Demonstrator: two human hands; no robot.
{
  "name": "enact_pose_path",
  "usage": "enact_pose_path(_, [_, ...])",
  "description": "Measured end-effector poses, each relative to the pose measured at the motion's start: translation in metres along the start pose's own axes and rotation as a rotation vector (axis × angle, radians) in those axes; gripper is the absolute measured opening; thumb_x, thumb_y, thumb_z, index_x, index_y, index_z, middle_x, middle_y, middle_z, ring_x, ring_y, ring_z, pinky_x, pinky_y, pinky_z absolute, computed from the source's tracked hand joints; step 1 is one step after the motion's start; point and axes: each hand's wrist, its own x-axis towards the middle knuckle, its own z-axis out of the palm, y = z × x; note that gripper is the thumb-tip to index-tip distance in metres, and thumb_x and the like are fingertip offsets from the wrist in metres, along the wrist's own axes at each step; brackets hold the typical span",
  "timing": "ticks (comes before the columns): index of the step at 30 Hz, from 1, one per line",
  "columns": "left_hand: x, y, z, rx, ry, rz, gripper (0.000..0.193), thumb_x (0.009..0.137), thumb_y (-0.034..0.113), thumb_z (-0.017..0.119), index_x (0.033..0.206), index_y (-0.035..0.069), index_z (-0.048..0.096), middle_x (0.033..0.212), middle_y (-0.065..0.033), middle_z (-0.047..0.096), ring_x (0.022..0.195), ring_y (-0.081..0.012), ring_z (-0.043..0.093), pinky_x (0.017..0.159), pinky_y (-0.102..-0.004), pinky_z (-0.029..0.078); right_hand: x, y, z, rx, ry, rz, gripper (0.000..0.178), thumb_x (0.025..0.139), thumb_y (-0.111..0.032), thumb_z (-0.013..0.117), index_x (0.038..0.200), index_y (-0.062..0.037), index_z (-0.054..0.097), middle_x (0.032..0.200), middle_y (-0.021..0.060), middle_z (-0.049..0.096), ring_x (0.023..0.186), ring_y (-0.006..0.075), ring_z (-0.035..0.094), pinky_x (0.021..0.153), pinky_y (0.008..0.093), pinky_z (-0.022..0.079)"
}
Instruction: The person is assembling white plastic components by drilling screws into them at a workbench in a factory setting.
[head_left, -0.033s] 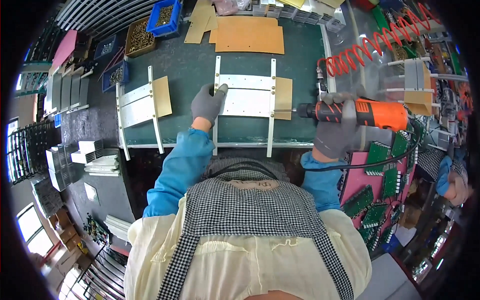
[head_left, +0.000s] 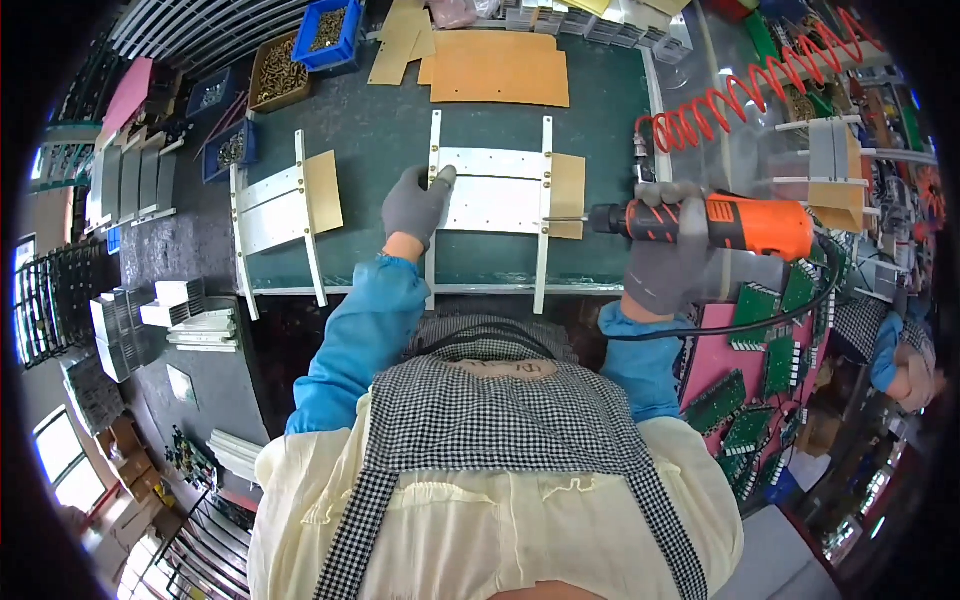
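Note:
My left hand (head_left: 415, 205), in a grey glove, closes round the left white rail (head_left: 435, 128) of a flat assembly with its thumb on the front. The assembly has two silvery metal plates (head_left: 490, 203) lying across two white rails, with brass-coloured fasteners along them. A tan sheet (head_left: 568, 200) sticks out beyond its right rail. In my gloved right hand (head_left: 675, 255) is an orange and black power screwdriver (head_left: 735, 224), held level. Its long thin bit points left and its tip lies over the right rail (head_left: 541, 270); whether it touches a fastener I cannot tell.
A similar assembly (head_left: 275, 210) lies to the left. Behind are a blue bin (head_left: 328, 38) and a carton (head_left: 280, 75) of small fasteners, beside orange-tan sheets (head_left: 500, 70). A red coiled hose (head_left: 700, 115) hangs at the right. Green circuit boards (head_left: 745, 430) lie nearer me, by another person's arm (head_left: 890, 360).
The power screwdriver has shifted very slightly left and up in my right hand, its bit reaching further across the right rail. My left hand stays in place.

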Motion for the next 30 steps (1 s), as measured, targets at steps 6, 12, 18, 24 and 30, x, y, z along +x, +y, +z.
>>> enact_pose_path(6, [0.009,-0.008,0.004,0.02,-0.022,0.012,0.056,0.089,0.054,0.06,0.119,0.007,0.066,0.106,-0.018,0.071,0.102,-0.036,0.067,0.089,-0.0418,0.051,-0.003,0.023,0.021,-0.024,-0.088,-0.004,0.013,0.083,-0.004,0.063,0.094,0.0013,0.061,0.083,0.0119,0.065,0.076,0.0233,0.065,0.078,0.0399,0.055])
enact_pose_path(12, [0.011,-0.008,0.006,0.055,0.007,0.021,0.053,0.091,0.053,0.058,0.116,0.007,0.067,0.103,-0.018,0.072,0.1,-0.0369,0.067,0.087,-0.0439,0.051,-0.001,0.038,0.024,-0.089,-0.155,0.025,0.052,0.081,0.006,0.062,0.13,0.0022,0.042,0.087,0.0092,0.064,0.076,0.0193,0.065,0.076,0.0365,0.056])
enact_pose_path(18, [0.01,-0.007,0.009,0.032,0.016,0.01,0.051,0.093,0.051,0.057,0.115,0.007,0.067,0.104,-0.0179,0.071,0.1,-0.0372,0.067,0.088,-0.044,0.05,-0.001,0.039,0.022,-0.213,-0.235,-0.035,0.068,0.081,0.008,0.063,0.141,0.0035,0.03,0.086,0.0082,0.063,0.075,0.0187,0.065,0.068,0.0336,0.056])
enact_pose_path(24, [0.012,-0.007,0.01,0.009,0.022,-0.01,0.05,0.093,0.051,0.057,0.114,0.007,0.067,0.103,-0.0179,0.071,0.099,-0.0373,0.067,0.087,-0.0439,0.05,0.0,0.035,0.017,-0.268,-0.287,-0.052,0.071,0.082,0.009,0.062,0.143,0.0011,0.027,0.086,0.0079,0.064,0.075,0.0175,0.065,0.067,0.0341,0.057])
enact_pose_path(30, [0.015,-0.011,0.011,0.007,0.021,-0.015,0.05,0.091,0.051,0.059,0.114,0.007,0.068,0.101,-0.0187,0.071,0.099,-0.038,0.067,0.087,-0.0441,0.051,0.001,0.031,0.021,-0.222,-0.263,-0.013,0.071,0.082,0.009,0.062,0.143,0.0003,0.026,0.086,0.0077,0.064,0.074,0.0173,0.065,0.065,0.0326,0.056])
